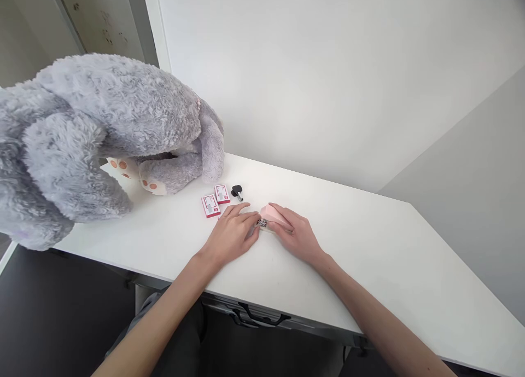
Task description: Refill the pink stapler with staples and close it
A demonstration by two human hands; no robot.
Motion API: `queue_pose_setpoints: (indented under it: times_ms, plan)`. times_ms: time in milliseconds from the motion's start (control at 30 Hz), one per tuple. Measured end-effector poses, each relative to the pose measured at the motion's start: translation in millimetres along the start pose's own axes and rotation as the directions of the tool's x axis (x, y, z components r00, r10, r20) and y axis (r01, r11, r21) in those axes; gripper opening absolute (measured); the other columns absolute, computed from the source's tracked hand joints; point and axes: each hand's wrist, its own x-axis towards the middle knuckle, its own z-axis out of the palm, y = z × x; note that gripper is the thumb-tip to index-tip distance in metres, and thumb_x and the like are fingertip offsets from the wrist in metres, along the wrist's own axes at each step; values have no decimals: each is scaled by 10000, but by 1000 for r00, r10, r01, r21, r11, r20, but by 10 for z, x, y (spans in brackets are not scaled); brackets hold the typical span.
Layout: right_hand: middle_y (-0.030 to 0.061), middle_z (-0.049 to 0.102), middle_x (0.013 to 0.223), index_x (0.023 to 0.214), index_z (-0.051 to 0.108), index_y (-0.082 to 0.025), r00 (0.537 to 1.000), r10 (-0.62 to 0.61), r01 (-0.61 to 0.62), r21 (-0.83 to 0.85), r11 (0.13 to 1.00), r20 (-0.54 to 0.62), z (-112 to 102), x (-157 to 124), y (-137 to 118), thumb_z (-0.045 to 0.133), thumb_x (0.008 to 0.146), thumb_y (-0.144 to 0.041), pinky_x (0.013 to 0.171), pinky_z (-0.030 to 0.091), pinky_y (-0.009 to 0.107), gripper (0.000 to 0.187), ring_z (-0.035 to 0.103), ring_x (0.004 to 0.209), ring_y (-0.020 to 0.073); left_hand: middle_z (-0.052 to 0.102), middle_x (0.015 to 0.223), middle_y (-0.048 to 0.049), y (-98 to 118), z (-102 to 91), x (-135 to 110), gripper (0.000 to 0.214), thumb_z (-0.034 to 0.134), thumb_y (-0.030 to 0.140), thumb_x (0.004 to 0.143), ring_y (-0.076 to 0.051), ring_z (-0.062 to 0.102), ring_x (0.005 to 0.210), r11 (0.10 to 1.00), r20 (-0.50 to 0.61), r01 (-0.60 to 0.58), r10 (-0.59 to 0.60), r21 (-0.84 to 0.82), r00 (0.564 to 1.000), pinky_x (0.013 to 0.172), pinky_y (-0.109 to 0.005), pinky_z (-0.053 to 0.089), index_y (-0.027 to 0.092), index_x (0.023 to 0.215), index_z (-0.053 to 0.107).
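Observation:
My right hand (297,236) is closed around a pale pink, smooth, block-like thing (275,214), low over the white tabletop. Its exact kind is hard to make out under the fingers. At its left end is a small black-and-white patterned piece (261,222). The thumb and forefinger of my left hand (233,232) close on this piece, while the other fingers stretch forward. Just beyond my left hand lie two small red-and-white boxes (210,206), one slightly behind the other. Beside them rests a small black thing with a silver metal stem (237,192).
A large grey plush toy (135,103) sits on the left of the white table (369,251), partly over its edge. A pale wall (287,81) rises behind the table. Dark drawer handles (264,317) show below the front edge.

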Motion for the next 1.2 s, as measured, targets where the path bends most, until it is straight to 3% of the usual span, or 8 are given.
queue_pose_setpoints:
  times_ms: [200,633,833,1033,1200]
  plan:
    - [77,730,1257,1478,571,-301,1000,-14,14,-32,999,0,-4,1,-6,551,1028,-445,912,574,408,473,700,1094,272,772,1184,-103,15,6,11,255,544,271,1002,-356,537,1376,1000,-57,2,0,27,998,1092,-542,463,176,1158,722]
    - [76,742,1211,1479,576,-308,1000,-15,14,-72,997,-13,29,-5,-22,548,1027,-457,866,593,413,477,721,1025,275,759,1165,-104,-6,44,8,248,520,297,1021,-345,526,1382,999,-62,7,-5,34,998,1109,-536,450,195,1132,716]
    - [82,741,1175,1524,532,-308,999,-20,17,-112,994,-26,62,-13,-12,530,1040,-452,861,587,419,505,718,986,272,730,1241,-126,0,47,9,282,520,300,1016,-351,517,1388,998,-92,35,-31,50,995,1111,-536,446,166,1221,659]
    - [101,594,1490,1655,299,-322,999,-45,45,-25,999,19,50,-12,40,444,1078,-447,1078,516,470,608,600,1327,290,664,1342,-162,6,44,14,373,554,290,979,-358,522,1374,995,-134,76,-66,71,989,1138,-540,433,150,1323,588]
    - [82,484,1610,1656,279,-340,998,-7,6,27,1000,64,49,14,44,418,1087,-463,1178,431,485,599,490,1458,278,636,1343,-184,11,58,20,383,543,262,981,-360,527,1353,991,-184,93,-74,96,980,1134,-524,434,128,1339,551]
